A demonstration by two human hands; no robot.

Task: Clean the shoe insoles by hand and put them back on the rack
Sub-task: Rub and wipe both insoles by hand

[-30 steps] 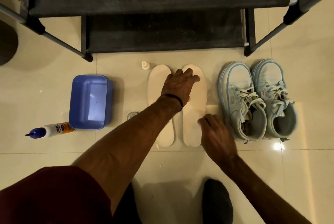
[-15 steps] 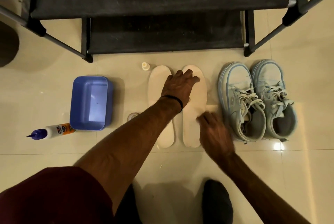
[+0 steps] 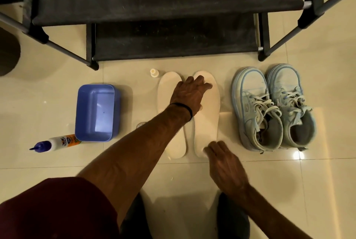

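Left hand (image 3: 189,95) flat, pressing right insole (image 3: 207,115) toe, 12 o'clock; right hand (image 3: 224,165) flat on heel, 6 o'clock, gripping nothing. Risk: insole skids on glossy tile (image 3: 317,181).

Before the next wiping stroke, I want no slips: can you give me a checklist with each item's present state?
1. Left hand pins the toe end of the right insole: ok.
2. Right hand lies at that insole's heel end: ok.
3. Left insole lies flat beside it: ok.
4. Blue tub stands apart from both arms: ok.
5. Water in the tub: cannot tell.
6. Shoes sit apart from the insoles: ok.
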